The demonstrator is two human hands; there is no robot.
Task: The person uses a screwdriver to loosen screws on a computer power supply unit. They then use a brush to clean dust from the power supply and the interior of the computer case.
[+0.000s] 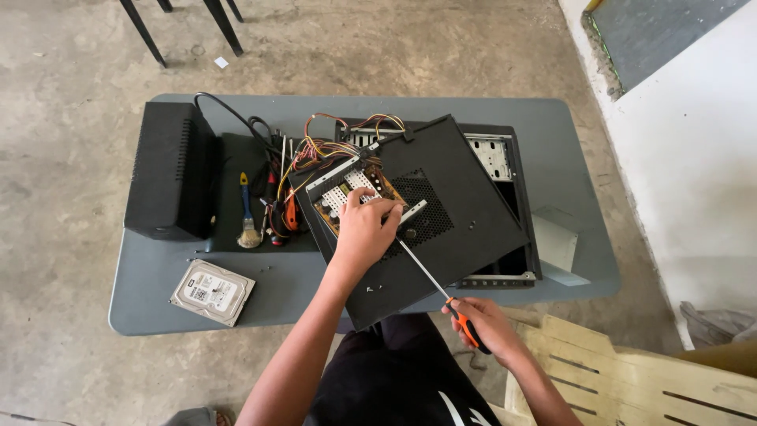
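Inside computer case (505, 237): wires (331, 146); right hand (485, 323) fingers grip screwdriver (434, 280), left hand (363, 229) fingers press board (355, 193).

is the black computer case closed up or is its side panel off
Off. The perforated black metal side panel lies loose and askew across the open black computer case, whose drive cage and coloured wires are exposed.

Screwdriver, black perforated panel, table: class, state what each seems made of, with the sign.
Screwdriver: bright metal shaft, orange-and-black handle, likely plastic or rubber. Black perforated panel: probably painted sheet metal, thin with punched holes. Table: matte grey top with rounded edges, possibly plastic.
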